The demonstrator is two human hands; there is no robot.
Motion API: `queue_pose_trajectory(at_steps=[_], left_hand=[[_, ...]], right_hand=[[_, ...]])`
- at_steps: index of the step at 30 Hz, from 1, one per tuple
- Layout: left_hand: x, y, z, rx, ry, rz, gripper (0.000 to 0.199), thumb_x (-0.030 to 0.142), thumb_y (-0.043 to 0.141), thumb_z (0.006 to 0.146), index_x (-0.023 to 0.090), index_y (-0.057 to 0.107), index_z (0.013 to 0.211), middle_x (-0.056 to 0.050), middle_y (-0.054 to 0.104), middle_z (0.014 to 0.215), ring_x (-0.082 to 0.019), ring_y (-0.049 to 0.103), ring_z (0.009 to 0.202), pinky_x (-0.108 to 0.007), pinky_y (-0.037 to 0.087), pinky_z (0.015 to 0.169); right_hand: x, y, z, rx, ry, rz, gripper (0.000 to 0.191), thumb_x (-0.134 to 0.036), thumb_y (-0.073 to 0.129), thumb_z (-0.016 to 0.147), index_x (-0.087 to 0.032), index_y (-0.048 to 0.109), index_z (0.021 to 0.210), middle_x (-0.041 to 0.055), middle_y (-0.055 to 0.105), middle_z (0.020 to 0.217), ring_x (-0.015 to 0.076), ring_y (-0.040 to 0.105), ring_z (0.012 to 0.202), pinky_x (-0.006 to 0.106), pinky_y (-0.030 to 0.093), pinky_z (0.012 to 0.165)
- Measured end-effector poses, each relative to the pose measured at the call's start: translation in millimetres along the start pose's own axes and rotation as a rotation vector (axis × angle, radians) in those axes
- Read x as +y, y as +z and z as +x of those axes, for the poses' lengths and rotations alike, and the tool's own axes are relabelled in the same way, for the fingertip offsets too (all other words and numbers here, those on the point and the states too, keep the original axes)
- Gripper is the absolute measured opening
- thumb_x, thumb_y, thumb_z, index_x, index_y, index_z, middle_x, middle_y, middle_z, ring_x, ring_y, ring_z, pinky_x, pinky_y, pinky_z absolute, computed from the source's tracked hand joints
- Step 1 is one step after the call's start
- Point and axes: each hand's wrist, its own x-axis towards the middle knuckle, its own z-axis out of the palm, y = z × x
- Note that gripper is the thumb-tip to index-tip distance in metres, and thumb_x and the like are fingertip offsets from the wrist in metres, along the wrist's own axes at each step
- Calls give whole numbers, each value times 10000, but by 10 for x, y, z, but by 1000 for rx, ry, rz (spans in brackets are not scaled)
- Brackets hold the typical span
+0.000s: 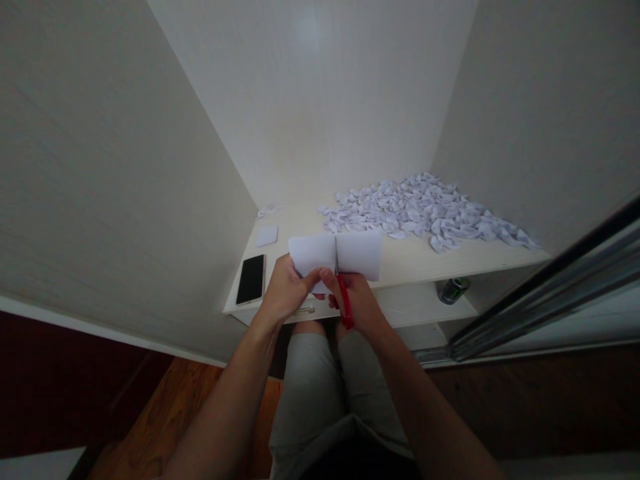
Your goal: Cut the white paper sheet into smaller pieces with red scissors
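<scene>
My left hand point(289, 288) grips the left part of a white sheet of paper point(313, 252), held up above the front edge of the shelf. Red-handled scissors point(345, 303) are in my right hand point(357, 300), their blades pointing away from me along the middle of the sheet. A cut line runs between the sheet's left and right halves at the blades. The fingers of both hands come close together below the paper. How far apart the scissor blades stand is too small to make out.
Many twisted white paper pieces point(415, 207) are heaped on the white shelf point(300, 213) at the right. A phone point(251, 279) and a small square paper stack point(267, 235) lie left. A dark can point(454, 291) stands in the lower compartment. Panels enclose both sides.
</scene>
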Motion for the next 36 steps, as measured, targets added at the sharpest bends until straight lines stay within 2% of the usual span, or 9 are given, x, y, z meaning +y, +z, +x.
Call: queue_pose_trajectory(at_steps=[4, 9, 15, 21, 25, 32, 36], left_hand=[[2, 14, -22, 27, 6, 25, 426, 415, 800, 718, 103, 690, 985, -92, 749, 906, -180, 683, 731, -253, 580, 606], [11, 2, -34, 28, 11, 54, 414, 406, 788, 735, 107, 692, 1005, -106, 755, 960, -194, 699, 779, -257, 582, 619], [64, 1, -47, 16, 5, 16, 429, 368, 796, 713, 102, 692, 1032, -119, 753, 1040, -182, 697, 777, -247, 581, 603], [35, -10, -29, -13, -60, -37, 450, 383, 821, 680, 96, 678, 996, -82, 741, 842, -178, 684, 642, -230, 552, 472], [39, -19, -30, -45, -84, -44, 487, 418, 834, 677, 93, 674, 1001, -86, 736, 843, -181, 691, 635, -229, 560, 452], [-58, -34, 11, -57, -87, -55, 540, 440, 846, 676, 90, 669, 1047, -96, 743, 857, -171, 679, 611, -225, 555, 441], [-133, -45, 36, -38, -98, -80, 539, 424, 854, 665, 88, 676, 1046, -94, 747, 855, -177, 687, 620, -221, 554, 439]], right_hand=[[-12, 23, -10, 21, 5, 13, 696, -797, 575, 783, -135, 607, 571, 76, 578, 513, 141, 538, 490, 235, 383, 488], [-28, 42, -15, 50, -5, -3, 712, -813, 572, 772, -129, 635, 585, 84, 591, 513, 158, 575, 507, 230, 385, 483], [107, 102, 14, 109, -50, -17, 728, -826, 563, 773, -122, 667, 623, 96, 630, 571, 152, 572, 513, 234, 382, 482], [146, 94, 35, 92, -40, -25, 702, -815, 578, 770, -141, 614, 578, 65, 573, 510, 135, 522, 484, 232, 348, 472], [64, 38, 54, 69, -19, -62, 709, -829, 586, 744, -148, 572, 546, 50, 543, 486, 108, 450, 446, 232, 313, 453], [71, 7, 90, 6, 43, -53, 718, -829, 547, 773, -153, 573, 533, 66, 555, 472, 114, 478, 408, 234, 332, 436], [140, 48, 109, 63, 1, -103, 723, -827, 534, 786, -158, 567, 515, 54, 522, 441, 112, 471, 407, 235, 342, 460]])
